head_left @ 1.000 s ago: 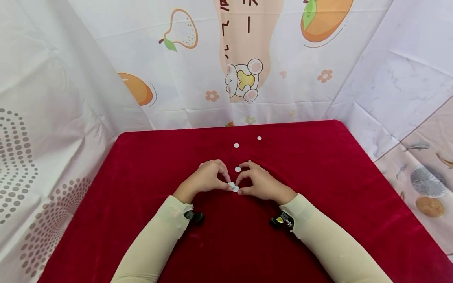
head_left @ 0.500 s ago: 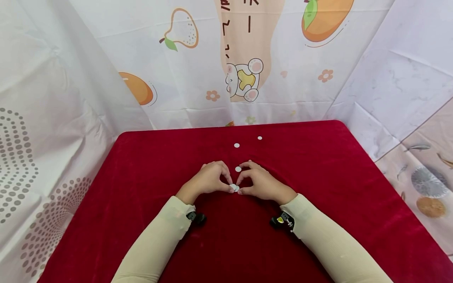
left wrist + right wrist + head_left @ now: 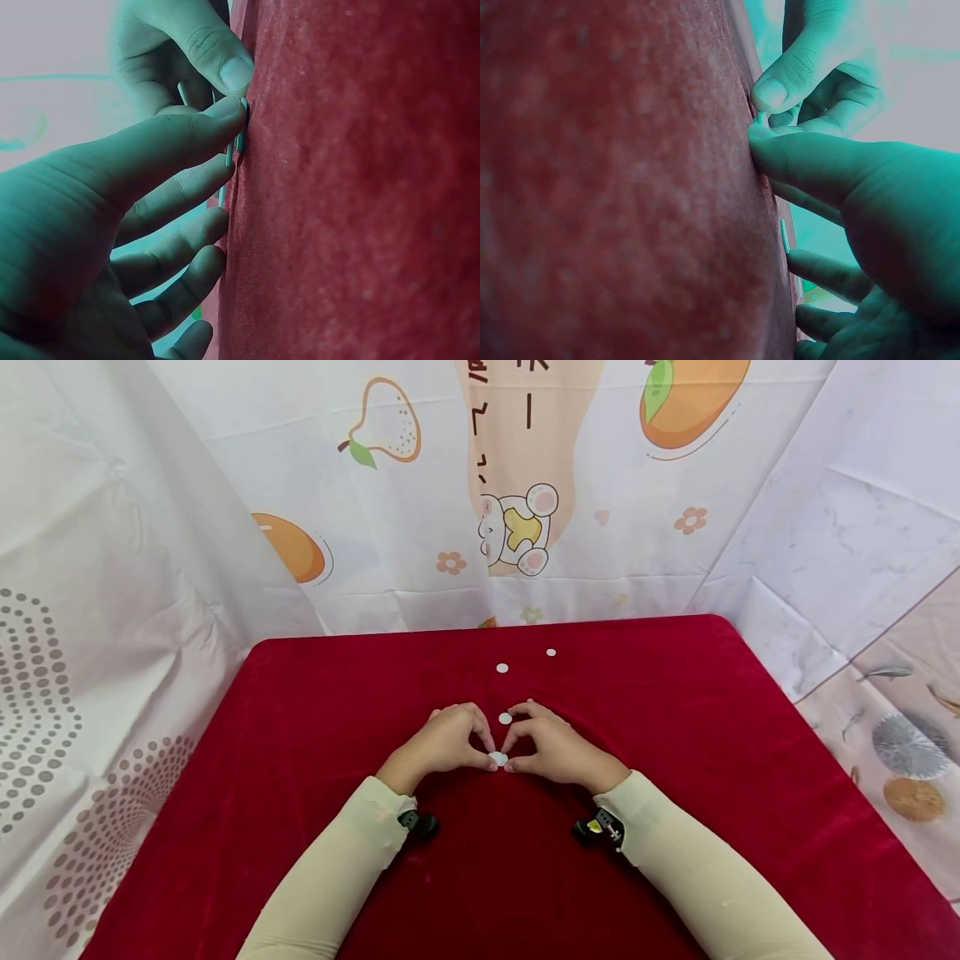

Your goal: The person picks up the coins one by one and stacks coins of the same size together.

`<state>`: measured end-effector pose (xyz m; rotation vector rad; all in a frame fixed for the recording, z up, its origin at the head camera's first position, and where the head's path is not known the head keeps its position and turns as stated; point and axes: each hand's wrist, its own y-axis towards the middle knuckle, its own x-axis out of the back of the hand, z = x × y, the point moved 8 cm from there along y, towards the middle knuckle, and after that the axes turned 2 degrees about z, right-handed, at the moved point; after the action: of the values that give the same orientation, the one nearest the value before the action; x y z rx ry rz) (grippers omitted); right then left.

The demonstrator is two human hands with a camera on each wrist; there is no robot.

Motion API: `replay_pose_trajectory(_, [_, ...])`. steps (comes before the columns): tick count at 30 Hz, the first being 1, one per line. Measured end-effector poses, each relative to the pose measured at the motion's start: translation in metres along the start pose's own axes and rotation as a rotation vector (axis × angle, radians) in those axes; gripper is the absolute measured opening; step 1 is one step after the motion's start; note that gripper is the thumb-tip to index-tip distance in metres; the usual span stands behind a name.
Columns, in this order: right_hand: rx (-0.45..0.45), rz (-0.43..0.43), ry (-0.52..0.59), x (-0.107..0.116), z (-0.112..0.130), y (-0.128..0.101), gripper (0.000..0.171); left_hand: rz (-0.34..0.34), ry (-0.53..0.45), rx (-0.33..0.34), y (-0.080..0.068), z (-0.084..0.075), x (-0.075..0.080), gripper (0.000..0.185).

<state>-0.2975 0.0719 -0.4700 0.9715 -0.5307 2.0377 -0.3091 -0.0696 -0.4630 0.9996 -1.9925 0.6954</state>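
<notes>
Two thin white discs [image 3: 498, 759] lie one over the other on the red cloth, almost lined up. My left hand [image 3: 447, 739] pinches the upper disc [image 3: 229, 154] between thumb and index finger, its other fingers loosely bent. From the other side, my right hand [image 3: 558, 750] holds the edge of the lower disc [image 3: 242, 135] with thumb and index finger. Another white disc [image 3: 505, 718] lies just beyond, touching or nearly touching an outstretched right fingertip. The fingers partly cover the stacked pair.
Farther back on the red cloth [image 3: 360, 677] lie a white disc [image 3: 502, 668] and a smaller-looking disc [image 3: 551, 652]. A printed curtain [image 3: 420, 527] hangs behind the table's far edge. Dark wrist cameras are strapped below both hands.
My left hand has shifted slightly right, sliding its disc over the other until the two nearly overlap. The right hand has stayed almost still.
</notes>
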Motion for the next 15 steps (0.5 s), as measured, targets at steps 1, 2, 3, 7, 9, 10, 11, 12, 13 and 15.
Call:
replay_pose_trajectory(1, [-0.002,0.0,0.0,-0.0001,-0.0004,0.0,0.016,-0.001,0.001,0.0,0.0001,-0.0003,-0.0001,0.013])
replay_pose_trajectory(2, [-0.004,0.0,-0.001,-0.0003,-0.0009,0.0,0.016,-0.002,0.003,0.001,0.0002,-0.0004,-0.0001,0.013])
replay_pose_trajectory(3, [-0.005,0.001,-0.002,-0.0004,-0.0011,0.0,0.016,-0.002,0.006,0.003,0.0003,-0.0005,-0.0003,0.013])
replay_pose_trajectory(7, [-0.002,0.001,-0.003,-0.0004,-0.0013,0.0,0.016,-0.001,0.011,0.005,0.0006,-0.001,-0.0005,0.013])
replay_pose_trajectory(9, [0.001,0.001,-0.001,-0.0001,-0.0011,0.0,0.015,0.0,0.014,0.005,0.0007,-0.0012,-0.0007,0.013])
replay_pose_trajectory(10, [0.002,0.001,-0.001,0.0,-0.0009,0.0,0.015,0.001,0.014,0.005,0.0007,-0.0013,-0.0008,0.013])
replay_pose_trajectory(11, [0.003,0.001,0.0,0.0001,-0.0009,0.0001,0.015,0.001,0.015,0.004,0.0007,-0.0013,-0.001,0.013])
replay_pose_trajectory(12, [0.005,0.002,0.0,0.0001,-0.0008,0.0003,0.015,0.001,0.016,0.003,0.0007,-0.0015,-0.001,0.013])
replay_pose_trajectory(13, [0.006,0.002,-0.002,0.0002,-0.0005,0.0003,0.015,0.001,0.016,0.003,0.0007,-0.0016,-0.0012,0.013])
replay_pose_trajectory(15, [0.005,0.003,-0.005,0.0001,-0.0007,0.0006,0.014,0.004,0.014,0.003,0.0005,-0.0022,-0.0013,0.012])
